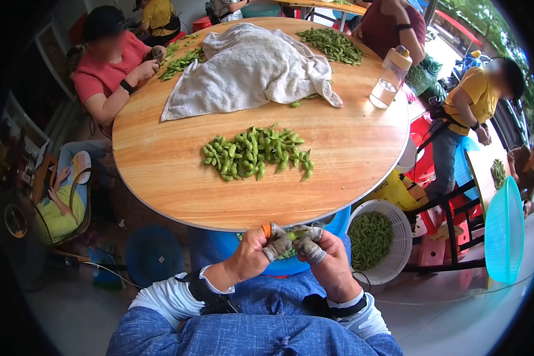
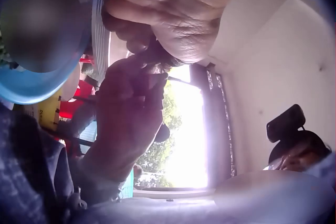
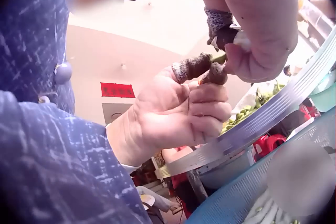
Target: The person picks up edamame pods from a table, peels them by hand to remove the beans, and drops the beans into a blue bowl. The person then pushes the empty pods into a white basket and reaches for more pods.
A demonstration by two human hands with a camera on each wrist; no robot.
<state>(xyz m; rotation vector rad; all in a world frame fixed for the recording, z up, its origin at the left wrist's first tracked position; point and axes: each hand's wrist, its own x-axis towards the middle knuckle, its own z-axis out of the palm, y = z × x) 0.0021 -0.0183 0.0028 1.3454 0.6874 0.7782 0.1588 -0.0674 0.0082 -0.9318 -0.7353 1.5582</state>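
My left hand (image 1: 247,259) and right hand (image 1: 333,267) meet just off the near table edge. Grey, dirt-stained wraps cover the thumb and forefinger of both. A green edamame pod (image 1: 292,235) is pinched between them, one end in each hand. From the right wrist view, the pod's green tip (image 3: 219,58) shows between the left hand's wrapped fingertips (image 3: 197,66) and the right hand (image 3: 257,29). In the left wrist view, my hands hide the pod. Below them stands a blue basin (image 1: 340,224) with green pods inside. A pile of edamame pods (image 1: 255,151) lies ahead on the table.
The round wooden table (image 1: 160,172) carries a white cloth (image 1: 243,71), more pods (image 1: 332,44) and a water bottle (image 1: 391,77). At right stands a white basket (image 1: 400,243) of pods, with a turquoise basket (image 1: 504,231) beyond. Other people sit around the table.
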